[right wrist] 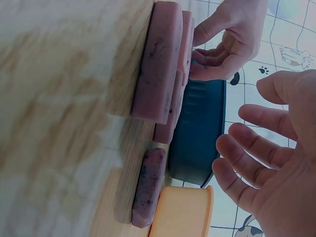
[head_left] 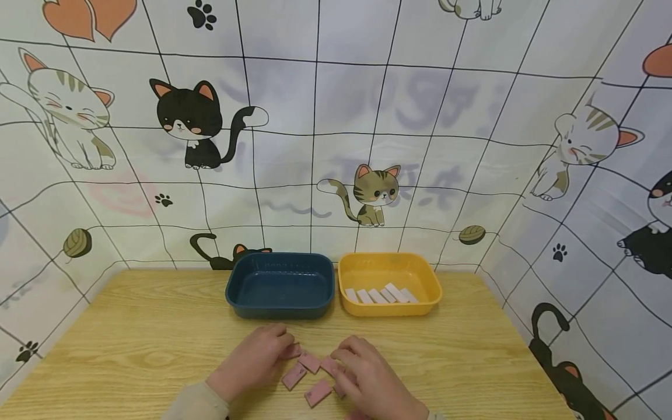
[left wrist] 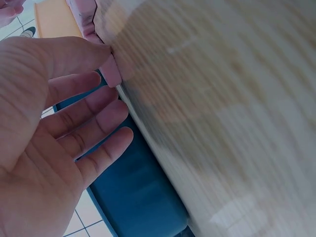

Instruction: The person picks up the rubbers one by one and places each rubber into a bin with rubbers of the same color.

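Note:
Several small pink rectangular tiles with dark marks lie loosely grouped on the wooden table, among them a front tile (head_left: 318, 393) and a slanted tile (head_left: 294, 376). My left hand (head_left: 257, 359) is at the far left of the group, its thumb and fingers pinching a pink tile (left wrist: 111, 71) by the end. Over the right side of the group hovers my right hand (head_left: 370, 376), fingers spread and slightly bent with nothing between them in the right wrist view. It partly hides a tile (head_left: 329, 366) in the head view.
Behind the hands stand a dark blue tray (head_left: 280, 312) and, to its right, a yellow tray (head_left: 391, 309) holding several white tiles (head_left: 377, 296) in a row. Wood tabletop (head_left: 157, 326) spreads to both sides. A cat-patterned cloth wall (head_left: 289, 157) encloses the back and sides.

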`<state>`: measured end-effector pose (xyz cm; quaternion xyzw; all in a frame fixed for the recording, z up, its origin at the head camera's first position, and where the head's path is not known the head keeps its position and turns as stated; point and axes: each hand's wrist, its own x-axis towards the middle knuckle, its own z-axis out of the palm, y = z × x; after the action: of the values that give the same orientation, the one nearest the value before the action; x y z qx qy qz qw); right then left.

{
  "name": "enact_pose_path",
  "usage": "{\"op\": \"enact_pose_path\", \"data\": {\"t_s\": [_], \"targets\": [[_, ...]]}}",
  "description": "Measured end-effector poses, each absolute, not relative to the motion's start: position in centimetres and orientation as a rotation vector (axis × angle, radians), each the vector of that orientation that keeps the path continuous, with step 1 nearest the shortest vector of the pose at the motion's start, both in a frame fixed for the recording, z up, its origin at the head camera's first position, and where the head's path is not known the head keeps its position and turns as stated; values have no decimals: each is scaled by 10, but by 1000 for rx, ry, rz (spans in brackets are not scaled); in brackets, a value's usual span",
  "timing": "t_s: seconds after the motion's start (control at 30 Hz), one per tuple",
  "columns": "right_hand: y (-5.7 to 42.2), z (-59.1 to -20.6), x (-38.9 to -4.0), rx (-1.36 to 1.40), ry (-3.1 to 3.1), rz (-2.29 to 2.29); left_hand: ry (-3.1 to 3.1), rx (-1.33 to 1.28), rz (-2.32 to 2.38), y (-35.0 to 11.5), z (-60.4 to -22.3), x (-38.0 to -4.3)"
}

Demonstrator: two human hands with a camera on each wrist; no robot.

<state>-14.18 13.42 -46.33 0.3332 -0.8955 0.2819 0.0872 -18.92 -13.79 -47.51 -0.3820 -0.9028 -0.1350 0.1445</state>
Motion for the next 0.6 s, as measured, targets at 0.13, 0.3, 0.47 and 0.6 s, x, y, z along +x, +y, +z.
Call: {"op": "enact_pose_path", "data": {"t_s": [0.13,0.3,0.47,0.6], "targets": [[134,-464,-141,994,-2692,849,-2610,-1098,-378,-140,-478,-190],[134,-463,-142,1002,-2707,849,-2630,-1086,-377,-141,-478,-190],[133,-465,-143,1022,-2692,829,-2639,-1069,-363,-142,-479,-190],[133,-466,-143,1037,-2687,818,-2636,-1054,-400,-142,-481,-189]]}}
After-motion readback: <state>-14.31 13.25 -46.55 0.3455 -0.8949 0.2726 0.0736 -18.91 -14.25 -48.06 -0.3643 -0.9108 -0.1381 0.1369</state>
